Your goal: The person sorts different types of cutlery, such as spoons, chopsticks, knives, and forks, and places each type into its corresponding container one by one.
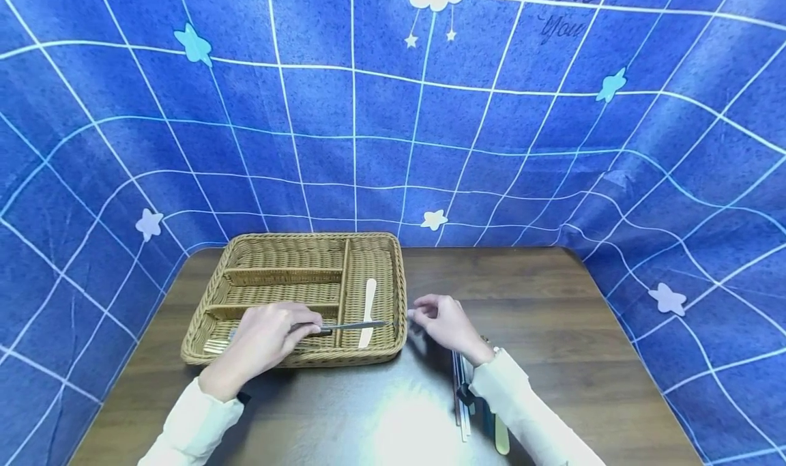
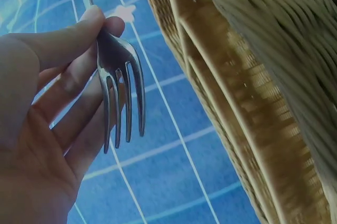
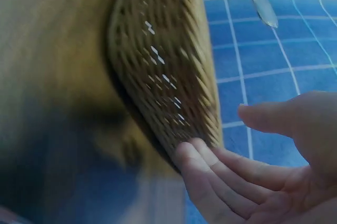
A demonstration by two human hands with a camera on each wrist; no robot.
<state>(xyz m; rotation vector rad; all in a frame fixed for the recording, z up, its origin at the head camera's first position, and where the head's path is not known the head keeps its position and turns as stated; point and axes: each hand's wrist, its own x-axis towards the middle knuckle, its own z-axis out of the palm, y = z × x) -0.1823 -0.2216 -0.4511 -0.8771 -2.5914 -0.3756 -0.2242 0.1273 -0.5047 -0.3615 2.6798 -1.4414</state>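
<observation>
While the left hand pinches a silver metal fork by its neck, the handle points right, above the long right-hand compartment of a brown woven wicker basket. A white, flat, knife-shaped utensil lies in that compartment, beneath the handle. The right hand holds nothing: its thumb stands apart from the fingers, and the fingertips appear to touch the basket's right wall. For sound handling, the pinch should be firm enough to prevent rotation, with the tines directed clear of the palm. Any lowering is best done slowly, so that the handle does not catch on the wicker divider or strike the white utensil. Light fingertip pressure from the right hand should suffice to steady the basket without tilting it.
</observation>
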